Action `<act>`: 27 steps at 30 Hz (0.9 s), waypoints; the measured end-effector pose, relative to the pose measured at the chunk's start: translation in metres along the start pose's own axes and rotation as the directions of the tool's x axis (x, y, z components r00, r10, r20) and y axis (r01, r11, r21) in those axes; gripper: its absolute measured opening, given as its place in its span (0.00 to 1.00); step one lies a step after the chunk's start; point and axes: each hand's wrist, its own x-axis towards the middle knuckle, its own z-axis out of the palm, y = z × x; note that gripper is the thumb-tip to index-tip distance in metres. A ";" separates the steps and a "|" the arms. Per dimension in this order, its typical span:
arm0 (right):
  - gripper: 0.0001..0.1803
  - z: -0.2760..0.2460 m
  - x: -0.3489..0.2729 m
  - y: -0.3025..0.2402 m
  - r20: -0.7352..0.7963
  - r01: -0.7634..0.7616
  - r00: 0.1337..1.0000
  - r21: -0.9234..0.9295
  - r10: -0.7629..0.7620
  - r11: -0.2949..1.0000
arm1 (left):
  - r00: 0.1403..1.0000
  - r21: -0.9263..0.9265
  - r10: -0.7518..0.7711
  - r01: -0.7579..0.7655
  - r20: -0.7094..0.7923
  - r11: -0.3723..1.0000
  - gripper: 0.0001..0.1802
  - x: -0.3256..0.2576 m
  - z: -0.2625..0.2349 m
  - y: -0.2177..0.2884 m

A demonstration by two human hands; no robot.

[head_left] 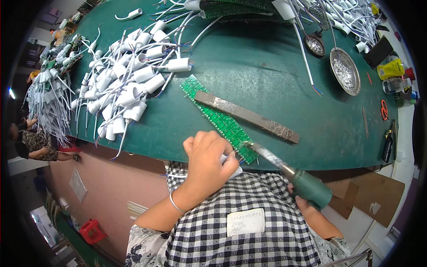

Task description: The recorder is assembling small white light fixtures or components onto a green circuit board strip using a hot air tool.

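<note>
beside the circuit board (218, 118), white sockets (129, 75) heaped.

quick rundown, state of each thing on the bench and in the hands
left hand: closed on a white part at the board's near end
right hand: gripping the soldering iron
soldering iron: tip on the board
green circuit board: flat, under the bar
metal bar: lying across the board
round tray: holds silvery bits

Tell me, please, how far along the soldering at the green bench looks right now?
Done: a heap of white wired housings lies on the green bench. In hand: the left hand holds a white housing against the green circuit strip, weighted by a metal bar, while the right hand puts the soldering iron to its end. Left: more wired pieces behind.
</note>
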 end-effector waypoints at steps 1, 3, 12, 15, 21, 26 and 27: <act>0.14 0.002 -0.004 0.005 -0.028 -0.034 0.999 0.023 0.035 0.999 | 1.000 -0.002 0.002 -0.002 -0.001 1.000 0.05 0.000 0.000 0.000; 0.18 0.007 -0.007 0.004 -0.100 -0.025 0.994 0.071 0.032 0.997 | 1.000 -0.011 -0.006 0.006 0.001 1.000 0.05 -0.001 0.000 -0.001; 0.16 0.003 0.007 -0.010 -0.007 0.085 0.996 0.188 -0.085 0.979 | 1.000 -0.023 -0.005 0.005 -0.009 1.000 0.05 0.000 0.001 0.001; 0.15 0.004 0.013 -0.022 0.005 0.102 0.995 0.187 -0.105 0.977 | 1.000 -0.015 0.001 -0.002 -0.021 1.000 0.05 0.000 0.001 0.001; 0.26 0.000 0.019 -0.024 0.040 0.300 0.953 -0.012 -0.299 0.954 | 1.000 -0.005 0.006 -0.006 -0.015 1.000 0.06 0.000 0.002 0.001; 0.16 0.012 0.006 -0.013 -0.100 0.107 0.991 0.135 -0.094 0.985 | 1.000 -0.001 0.009 -0.009 -0.020 1.000 0.06 -0.002 0.000 0.001; 0.18 0.010 0.005 -0.014 -0.084 0.094 0.993 0.152 -0.082 0.984 | 1.000 -0.002 0.007 -0.007 -0.020 1.000 0.06 -0.002 -0.001 0.000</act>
